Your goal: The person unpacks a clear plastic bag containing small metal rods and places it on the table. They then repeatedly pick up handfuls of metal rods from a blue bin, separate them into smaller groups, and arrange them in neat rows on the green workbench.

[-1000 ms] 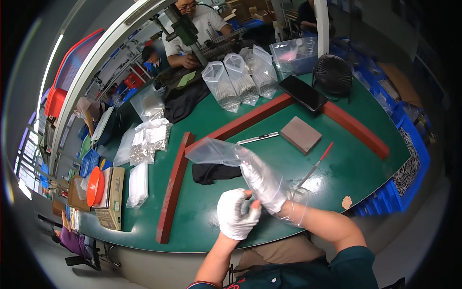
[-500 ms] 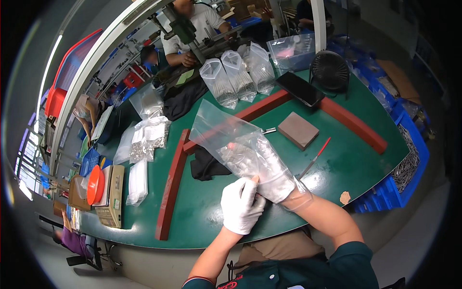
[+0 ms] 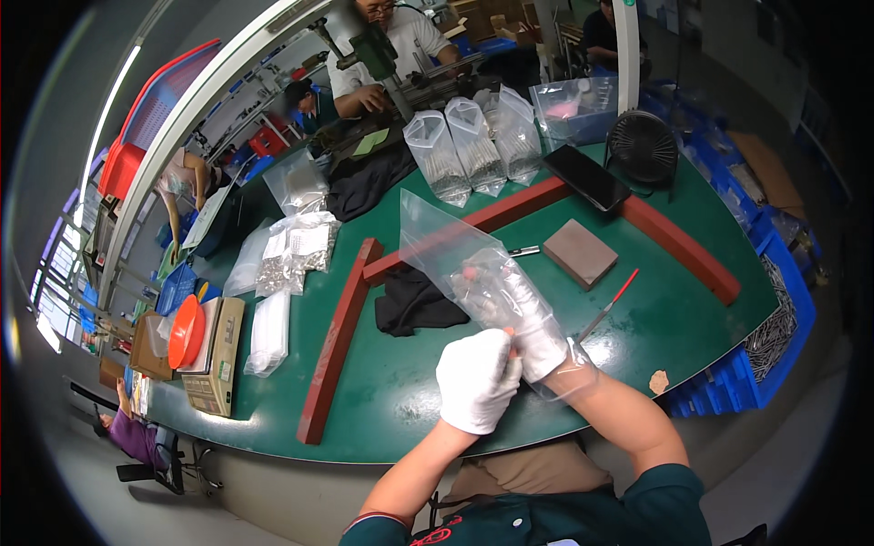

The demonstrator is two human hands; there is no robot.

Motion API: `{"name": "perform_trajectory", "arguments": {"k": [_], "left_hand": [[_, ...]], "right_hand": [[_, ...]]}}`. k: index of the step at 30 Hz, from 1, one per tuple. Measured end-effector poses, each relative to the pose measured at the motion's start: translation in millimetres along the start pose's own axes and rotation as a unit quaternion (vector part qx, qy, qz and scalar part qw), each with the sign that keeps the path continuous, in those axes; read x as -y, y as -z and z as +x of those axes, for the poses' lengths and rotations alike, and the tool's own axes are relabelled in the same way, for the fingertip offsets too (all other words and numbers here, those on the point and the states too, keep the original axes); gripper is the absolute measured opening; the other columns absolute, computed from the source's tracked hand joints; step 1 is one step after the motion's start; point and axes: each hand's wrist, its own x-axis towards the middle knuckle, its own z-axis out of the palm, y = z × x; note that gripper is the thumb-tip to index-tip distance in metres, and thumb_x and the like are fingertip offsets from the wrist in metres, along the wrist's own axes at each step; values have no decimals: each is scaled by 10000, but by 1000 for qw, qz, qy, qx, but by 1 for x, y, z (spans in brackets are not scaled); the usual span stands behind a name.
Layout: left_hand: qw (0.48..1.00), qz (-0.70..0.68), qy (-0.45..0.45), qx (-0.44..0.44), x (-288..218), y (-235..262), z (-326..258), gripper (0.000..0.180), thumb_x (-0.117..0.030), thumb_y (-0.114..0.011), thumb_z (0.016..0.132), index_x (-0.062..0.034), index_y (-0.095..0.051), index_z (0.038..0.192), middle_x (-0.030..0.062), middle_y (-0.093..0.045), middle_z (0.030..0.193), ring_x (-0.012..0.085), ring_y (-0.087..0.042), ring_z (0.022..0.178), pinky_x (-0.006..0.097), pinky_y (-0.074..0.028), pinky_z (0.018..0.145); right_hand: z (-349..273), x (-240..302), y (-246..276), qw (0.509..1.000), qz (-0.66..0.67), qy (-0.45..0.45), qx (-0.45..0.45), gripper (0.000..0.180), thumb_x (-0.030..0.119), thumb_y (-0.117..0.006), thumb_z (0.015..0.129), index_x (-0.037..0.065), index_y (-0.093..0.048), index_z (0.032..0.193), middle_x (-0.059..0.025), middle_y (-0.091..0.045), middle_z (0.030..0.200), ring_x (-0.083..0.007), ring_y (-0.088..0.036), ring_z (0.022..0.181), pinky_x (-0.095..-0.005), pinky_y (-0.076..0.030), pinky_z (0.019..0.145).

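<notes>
A large clear plastic bag slants over the near middle of the table, its pointed end toward the far left. My right hand, in a white glove, is inside it, with the bag's mouth around my wrist. Through the film its fingers look stretched out and apart, with a reddish fingertip showing; I make out nothing held. My gloved left hand is closed on the bag's near side, beside my right hand, its fingertips partly hidden. Close by are a black cloth, a brown block and a red-handled pointed tool.
Red-brown bars frame the green table. Filled clear bags, a black phone and a small black fan stand at the back. Bagged parts and a scale are left; blue bins right. A co-worker is opposite.
The view has shifted, so the table's things appear slightly farther right. My left hand has turned a little and closed more tightly at the bag; my right hand stays inside it.
</notes>
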Motion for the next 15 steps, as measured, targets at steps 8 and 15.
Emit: {"name": "perform_trajectory", "arguments": {"k": [8,15], "left_hand": [[995,-34,-91,36,-5,8,8,220,-30,-660,602,-62,-574,802,57,-533,611,241,-512,509,345,-401,482],[988,-98,-95,69,-14,-8,-15,136,-70,-630,664,-97,-507,715,59,-476,539,252,-475,438,358,-366,415]], "right_hand": [[6,-10,17,995,-92,-14,33,491,334,-424,927,44,-347,1315,-85,-405,1305,-177,-370,1221,-303,-289,1030],[6,30,-19,996,-67,63,-11,695,507,-434,873,45,-258,1361,-72,-313,1373,-153,-269,1278,-291,-184,1068]]}}
